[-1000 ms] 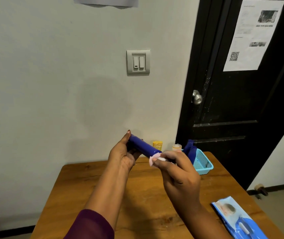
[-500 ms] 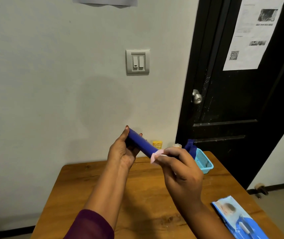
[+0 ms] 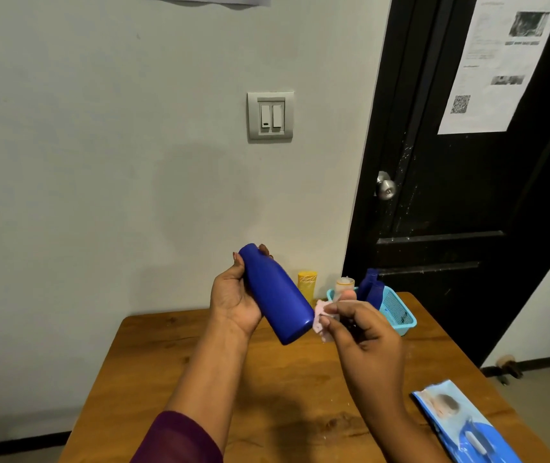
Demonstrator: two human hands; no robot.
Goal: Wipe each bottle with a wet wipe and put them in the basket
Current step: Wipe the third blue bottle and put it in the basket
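My left hand point(image 3: 233, 297) grips a dark blue bottle point(image 3: 275, 294) by its upper end and holds it tilted above the wooden table point(image 3: 173, 355), its flat base pointing down to the right. My right hand point(image 3: 363, 335) pinches a small pink wet wipe point(image 3: 321, 320) just beside the bottle's base. A light blue basket point(image 3: 395, 312) stands at the table's far right; a blue bottle point(image 3: 368, 287) and a small clear bottle point(image 3: 343, 284) are in it. A yellow bottle point(image 3: 307, 284) stands by the wall, left of the basket.
A blue pack of wet wipes point(image 3: 464, 426) lies at the table's near right corner. A black door point(image 3: 467, 162) with a knob is behind the basket. The grey wall with a light switch point(image 3: 270, 115) backs the table.
The wipe has slid down off the bottle's body to its base end. My left hand has turned the bottle so its broad side faces me.
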